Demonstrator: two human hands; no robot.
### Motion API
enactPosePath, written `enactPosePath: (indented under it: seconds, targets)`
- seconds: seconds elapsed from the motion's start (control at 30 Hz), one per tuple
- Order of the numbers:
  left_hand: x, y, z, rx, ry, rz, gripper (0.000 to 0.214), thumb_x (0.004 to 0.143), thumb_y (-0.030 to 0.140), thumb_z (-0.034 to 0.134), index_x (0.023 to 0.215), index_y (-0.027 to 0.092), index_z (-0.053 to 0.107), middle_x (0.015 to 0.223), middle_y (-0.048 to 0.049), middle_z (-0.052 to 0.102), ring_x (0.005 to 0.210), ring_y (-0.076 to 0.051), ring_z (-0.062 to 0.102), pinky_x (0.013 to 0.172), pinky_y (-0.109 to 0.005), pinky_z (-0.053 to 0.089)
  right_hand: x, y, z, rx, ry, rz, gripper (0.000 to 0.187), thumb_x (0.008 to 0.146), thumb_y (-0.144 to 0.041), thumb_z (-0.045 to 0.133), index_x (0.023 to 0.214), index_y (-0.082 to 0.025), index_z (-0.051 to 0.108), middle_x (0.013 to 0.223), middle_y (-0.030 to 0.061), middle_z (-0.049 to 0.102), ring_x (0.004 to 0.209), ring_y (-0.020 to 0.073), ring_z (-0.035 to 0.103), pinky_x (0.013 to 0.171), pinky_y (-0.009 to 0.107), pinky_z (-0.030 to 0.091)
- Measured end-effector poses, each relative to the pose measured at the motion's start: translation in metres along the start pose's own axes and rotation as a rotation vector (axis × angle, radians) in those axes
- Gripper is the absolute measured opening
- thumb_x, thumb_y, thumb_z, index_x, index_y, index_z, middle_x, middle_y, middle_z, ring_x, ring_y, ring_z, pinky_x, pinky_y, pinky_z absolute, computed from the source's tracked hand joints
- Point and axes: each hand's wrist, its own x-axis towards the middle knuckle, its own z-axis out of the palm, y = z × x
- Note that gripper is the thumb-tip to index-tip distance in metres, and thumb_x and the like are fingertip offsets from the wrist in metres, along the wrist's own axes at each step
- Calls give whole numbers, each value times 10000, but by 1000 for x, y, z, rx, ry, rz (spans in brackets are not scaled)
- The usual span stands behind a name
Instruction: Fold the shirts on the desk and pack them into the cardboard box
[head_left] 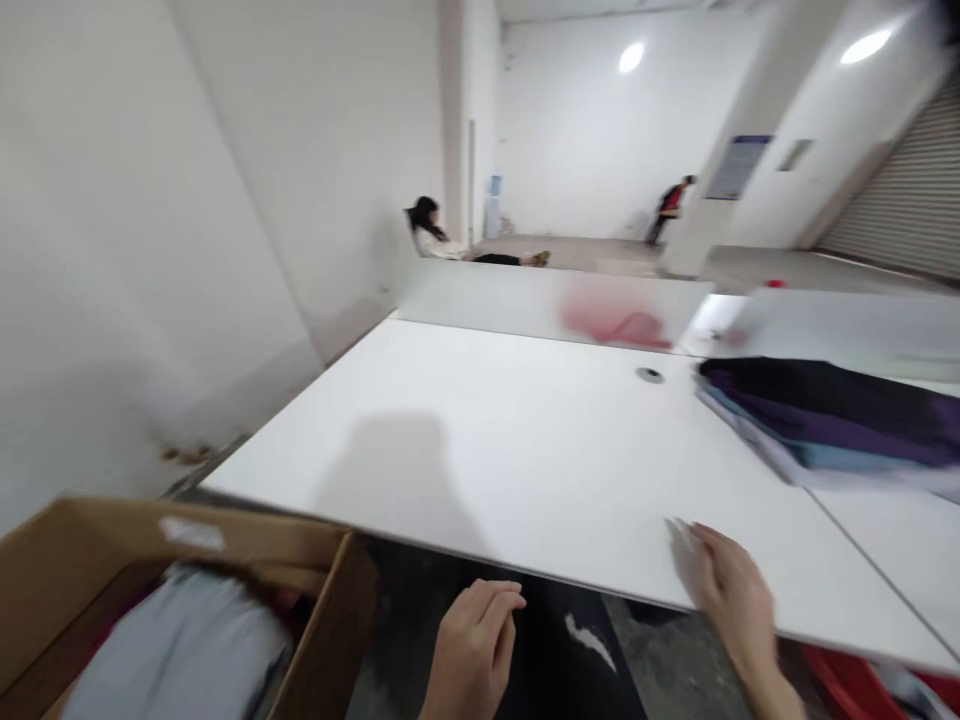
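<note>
My left hand (pixel 476 645) hovers in front of the table's near edge, fingers loosely bent and nothing visible in them. To the right, my right hand (pixel 739 605) reaches over the edge of the white table (pixel 517 430), fingers stretched out and holding nothing. Whether its fingertips touch the tabletop I cannot tell. A stack of folded fabric (pixel 832 415) in black, purple, blue and pale tones lies at the right, beyond my right hand. At lower left stands an open cardboard box (pixel 352 590) with a light grey cloth bundle (pixel 180 640) inside.
A low frosted divider (pixel 480 295) borders the table's far side, with a blurred red shape behind it. A grey cable grommet (pixel 649 375) sits in the tabletop. Red material (pixel 847 680) shows under the table at right. One person (pixel 435 235) sits beyond; another (pixel 670 208) stands farther back.
</note>
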Motion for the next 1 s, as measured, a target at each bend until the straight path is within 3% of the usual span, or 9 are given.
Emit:
enactPosePath:
  seconds: [0.17, 0.27, 0.43, 0.53, 0.6, 0.7, 0.83, 0.9, 1.0]
  targets:
    - [36, -5, 32, -130, -105, 134, 250, 873, 91, 437, 937, 242, 626, 887, -44, 709, 824, -166, 683, 708, -273, 578, 9, -28, 8, -12, -16, 151, 261, 906, -290, 404, 885, -197, 647, 836, 91, 699, 801, 239, 622, 757, 389, 461]
    - [52, 3, 53, -168, -114, 152, 250, 882, 110, 429, 919, 252, 631, 881, -42, 714, 812, -174, 688, 692, -287, 586, 13, -30, 5, 10, -42, 185, 233, 907, -235, 413, 883, -190, 641, 840, 78, 691, 820, 229, 602, 761, 374, 440]
    - [82, 18, 97, -228, -258, 272, 247, 886, 102, 417, 922, 221, 630, 898, -50, 720, 869, -189, 682, 736, -316, 579, 16, -38, -1, 24, -77, 218, 221, 901, -169, 417, 900, -178, 638, 858, 71, 677, 833, 220, 575, 772, 365, 428]
    - [92, 17, 125, -147, -273, 338, 235, 892, 113, 421, 929, 204, 634, 937, -47, 716, 894, -189, 673, 759, -331, 574, 17, -33, -3, 78, -84, 252, 234, 914, -167, 408, 969, -177, 635, 876, 70, 680, 831, 208, 583, 768, 352, 447]
    - [91, 9, 141, -59, -245, 372, 236, 899, 126, 421, 956, 196, 638, 984, -56, 707, 916, -192, 663, 752, -331, 570, 21, -14, -10, 99, -93, 284, 245, 917, -173, 411, 1018, -177, 635, 885, 70, 687, 817, 195, 598, 762, 333, 464]
    - [85, -7, 157, 34, -162, 481, 242, 906, 131, 415, 971, 176, 644, 985, -70, 705, 922, -200, 654, 758, -331, 555, 41, 42, -32, -74, -173, 377, 261, 906, -164, 425, 1029, -169, 655, 910, 73, 700, 833, 187, 621, 786, 310, 469]
    - [83, -25, 166, 117, -114, 628, 211, 882, 119, 463, 982, 140, 648, 969, -81, 712, 929, -200, 655, 799, -313, 533, 100, 131, -61, -400, -296, 496, 334, 940, -166, 359, 1100, -120, 649, 1044, 130, 688, 986, 228, 611, 868, 323, 432]
    - [83, -31, 170, 141, -112, 694, 202, 865, 123, 490, 982, 143, 654, 963, -73, 720, 908, -191, 664, 790, -292, 531, 133, 161, -59, -442, -353, 473, 345, 946, -169, 353, 1111, -127, 653, 1093, 140, 678, 1046, 245, 598, 897, 330, 413]
    - [81, -35, 175, 144, -57, 686, 199, 852, 128, 516, 989, 166, 655, 946, -56, 730, 877, -180, 677, 766, -275, 531, 165, 182, -38, -452, -493, 418, 302, 935, -226, 438, 1147, -209, 653, 1081, 94, 696, 995, 224, 635, 849, 293, 435]
